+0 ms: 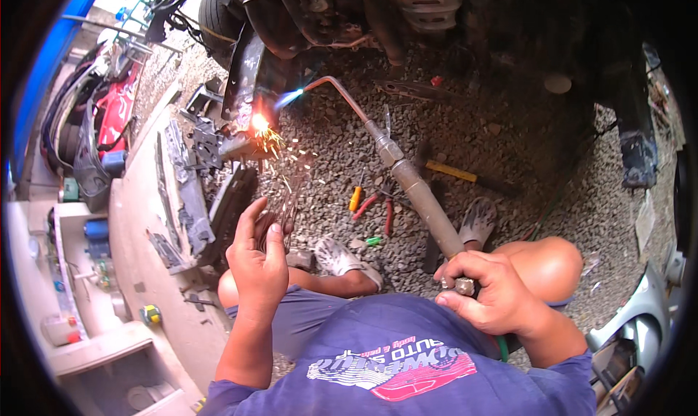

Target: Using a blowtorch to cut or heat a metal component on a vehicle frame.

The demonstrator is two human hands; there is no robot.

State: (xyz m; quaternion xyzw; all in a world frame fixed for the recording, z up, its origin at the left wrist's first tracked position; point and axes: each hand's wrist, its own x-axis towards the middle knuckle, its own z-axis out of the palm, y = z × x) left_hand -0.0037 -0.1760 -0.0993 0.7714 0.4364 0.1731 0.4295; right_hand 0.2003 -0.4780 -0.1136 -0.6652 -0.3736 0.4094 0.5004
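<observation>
My right hand (469,285) is closed round the handle of a metal gas torch (429,205), whose bent nozzle reaches up to the left with a blue flame (289,98) at its tip. Near that flame, a glowing, sparking spot (260,123) sits on a dark metal bar (243,89) under the vehicle (407,9). Below the sparks, my left hand (258,260) is closed on a loose bundle of thin wire rods (282,216), its fingers curled up around them.
On the gravel (378,147) lie a yellow screwdriver (355,198), red-handled pliers (367,205), a yellow-handled hammer (451,171) and a green object (374,240). Metal scraps (189,198) lie at left, beside a tape measure (151,313), white bins (120,372) and car parts (94,162). Panels (632,314) stand right.
</observation>
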